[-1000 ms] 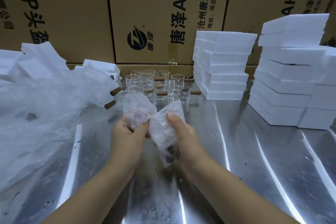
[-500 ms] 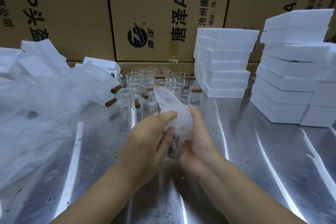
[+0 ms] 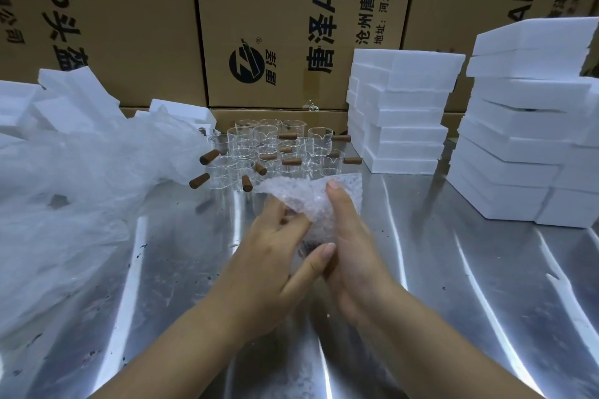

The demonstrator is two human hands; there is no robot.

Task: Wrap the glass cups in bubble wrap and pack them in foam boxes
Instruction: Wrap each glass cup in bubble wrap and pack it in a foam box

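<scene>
A glass cup wrapped in bubble wrap (image 3: 312, 201) is held between both hands above the steel table (image 3: 437, 269). My left hand (image 3: 272, 256) grips the bundle from the left, thumb underneath and fingers curled on the wrap. My right hand (image 3: 350, 246) cups it from the right, its index finger lying up along the wrap. The cup itself is mostly hidden inside the wrap. Several bare glass cups with brown wooden handles (image 3: 275, 152) stand grouped behind the hands. White foam boxes (image 3: 402, 113) are stacked at the back right, with a taller stack (image 3: 525, 126) further right.
A large heap of clear plastic film and bubble wrap (image 3: 74, 197) covers the table's left side, with loose foam pieces (image 3: 61, 100) behind it. Cardboard cartons (image 3: 291, 26) form a wall along the back.
The hands have turned the bundle and folded the wrap over it. The left hand has shifted from the top of the bundle to its left side, and the wrap's loose end now spreads wide at the top.
</scene>
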